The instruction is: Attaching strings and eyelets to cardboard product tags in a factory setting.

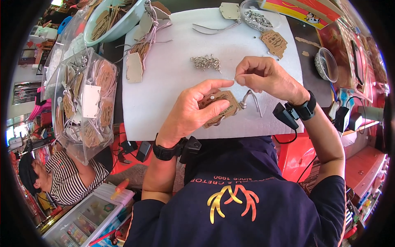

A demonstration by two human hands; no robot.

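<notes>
My left hand [197, 101] is closed around a brown cardboard tag [233, 99], thumb on top, above the near edge of the white foam sheet [164, 99]. A pale round stud sits on the tag, and a grey cord [256, 101] trails from its right end. Just right of my left index fingertip, my right hand [263, 76] pinches a tiny silvery piece, seemingly a small metal rivet [235, 80]; the fingers mostly hide it. Beyond both hands lies a loose pile of small metal rivets [205, 63].
At left stands a clear plastic bin [84, 150] of corded tags, with a pale green basin [119, 31] behind. More tags [273, 43] lie on the sheet. Two clear tubs [327, 76] [257, 18] hold small metal parts. Another person [66, 177] is at lower left.
</notes>
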